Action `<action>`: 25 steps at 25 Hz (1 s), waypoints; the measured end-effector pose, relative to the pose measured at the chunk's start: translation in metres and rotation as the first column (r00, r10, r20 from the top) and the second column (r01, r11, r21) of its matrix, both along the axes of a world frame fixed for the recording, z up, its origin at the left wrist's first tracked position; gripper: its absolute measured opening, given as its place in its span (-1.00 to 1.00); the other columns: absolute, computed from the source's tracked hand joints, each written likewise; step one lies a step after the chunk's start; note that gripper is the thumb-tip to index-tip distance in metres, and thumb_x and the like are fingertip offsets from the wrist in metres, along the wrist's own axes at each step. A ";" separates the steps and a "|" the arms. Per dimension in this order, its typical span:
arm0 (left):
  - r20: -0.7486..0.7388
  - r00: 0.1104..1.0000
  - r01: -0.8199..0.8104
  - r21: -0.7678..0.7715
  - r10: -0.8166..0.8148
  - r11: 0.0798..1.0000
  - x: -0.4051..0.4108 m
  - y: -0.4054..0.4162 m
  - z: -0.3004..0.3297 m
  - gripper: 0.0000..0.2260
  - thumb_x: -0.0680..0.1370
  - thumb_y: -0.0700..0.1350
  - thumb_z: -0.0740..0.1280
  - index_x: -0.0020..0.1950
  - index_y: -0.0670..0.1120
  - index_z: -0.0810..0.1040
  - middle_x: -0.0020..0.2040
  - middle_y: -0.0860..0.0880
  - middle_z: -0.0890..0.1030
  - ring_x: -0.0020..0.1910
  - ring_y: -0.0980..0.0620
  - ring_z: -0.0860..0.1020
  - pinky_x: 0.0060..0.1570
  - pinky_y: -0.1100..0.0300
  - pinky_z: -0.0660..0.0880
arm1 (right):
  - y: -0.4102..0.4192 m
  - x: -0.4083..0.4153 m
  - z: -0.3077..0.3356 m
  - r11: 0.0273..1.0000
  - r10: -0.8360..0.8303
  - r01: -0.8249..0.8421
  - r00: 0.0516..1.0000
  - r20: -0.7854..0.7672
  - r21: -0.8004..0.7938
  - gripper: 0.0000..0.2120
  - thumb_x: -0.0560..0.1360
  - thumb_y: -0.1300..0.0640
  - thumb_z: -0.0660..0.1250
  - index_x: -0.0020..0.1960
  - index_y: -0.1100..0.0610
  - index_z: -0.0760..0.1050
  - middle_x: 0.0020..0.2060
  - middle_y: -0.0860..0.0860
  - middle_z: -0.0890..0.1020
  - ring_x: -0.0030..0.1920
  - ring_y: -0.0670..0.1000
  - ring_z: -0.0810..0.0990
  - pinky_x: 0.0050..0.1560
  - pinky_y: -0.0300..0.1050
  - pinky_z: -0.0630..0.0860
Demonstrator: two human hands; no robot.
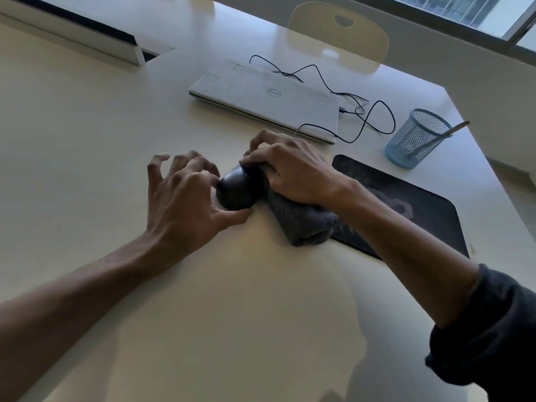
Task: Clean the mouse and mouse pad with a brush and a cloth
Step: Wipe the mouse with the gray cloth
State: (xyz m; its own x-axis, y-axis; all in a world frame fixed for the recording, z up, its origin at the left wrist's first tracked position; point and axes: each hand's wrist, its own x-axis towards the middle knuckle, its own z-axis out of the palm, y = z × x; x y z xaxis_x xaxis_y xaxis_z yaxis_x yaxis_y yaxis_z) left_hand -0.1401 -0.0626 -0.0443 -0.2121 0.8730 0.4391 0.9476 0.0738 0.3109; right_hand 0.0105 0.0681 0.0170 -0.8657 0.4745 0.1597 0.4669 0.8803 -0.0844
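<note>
Your left hand [185, 195] is steadying the mouse [236, 191]: the thumb is lying against its near side and one fingertip is touching its left end, while the other fingers [158, 163] are spreading wide and arching above the worktop [87, 134], holding nothing. Your right hand [293, 172] is curling its fingers around the cloth [301, 221] and pressing it onto the right part of the mouse. The cloth is grey and rolled; its loose end is trailing under your wrist and lying on the left edge of the pad [406, 204].

The mouse is sitting on the bare worktop, just left of the pad. The pad is looking dusty. Beyond your hands a closed laptop [266, 97] is lying flat, and a black cable [362, 111] is looping from its right side. Near the pad's far corner a blue mesh cup [414, 137] is standing with a pale handle [456, 127] leaning out of it. A chair [339, 33] is facing you across the worktop, below a window [470, 10].
</note>
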 end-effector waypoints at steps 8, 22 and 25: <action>0.024 1.000 -0.021 0.004 0.021 1.000 -0.001 0.001 0.001 -0.42 0.25 0.44 0.31 -0.15 -0.05 0.68 0.01 0.05 0.63 0.21 0.03 0.45 0.31 -0.09 0.11 | 0.017 -0.010 -0.008 0.985 -0.168 0.165 0.984 0.062 0.048 -0.69 0.60 0.05 0.20 0.25 -0.19 0.58 0.21 -0.06 0.61 0.22 0.07 0.53 -0.01 -0.09 0.37; 0.084 0.996 -0.035 0.023 0.033 0.999 -0.004 -0.001 0.003 -0.52 0.22 0.33 0.46 -0.10 -0.02 0.69 0.02 -0.02 0.65 0.21 -0.06 0.49 0.31 -0.12 0.12 | -0.058 -0.016 -0.003 0.991 0.041 -0.033 0.997 -0.063 0.127 -0.68 0.61 0.13 0.24 0.35 0.05 0.52 -0.03 -0.07 0.69 -0.05 -0.03 0.42 -0.21 -0.21 0.17; 0.112 0.992 -0.050 -0.005 0.051 0.999 -0.005 0.002 0.002 -0.50 0.21 0.36 0.49 -0.09 -0.01 0.69 0.05 0.03 0.63 0.22 -0.01 0.46 0.31 -0.11 0.11 | -0.053 -0.015 0.005 0.994 -0.063 0.070 0.995 -0.077 0.090 -0.66 0.61 0.09 0.25 0.37 0.10 0.48 0.02 -0.03 0.69 0.00 -0.01 0.44 -0.13 -0.15 0.37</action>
State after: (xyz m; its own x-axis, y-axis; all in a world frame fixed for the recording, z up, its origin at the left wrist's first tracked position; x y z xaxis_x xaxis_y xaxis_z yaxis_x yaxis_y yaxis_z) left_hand -0.1448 -0.0609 -0.0420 -0.3035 0.8609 0.4082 0.9020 0.1215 0.4144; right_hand -0.0043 0.0148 0.0220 -0.8171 0.5106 0.2676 0.5198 0.8533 -0.0408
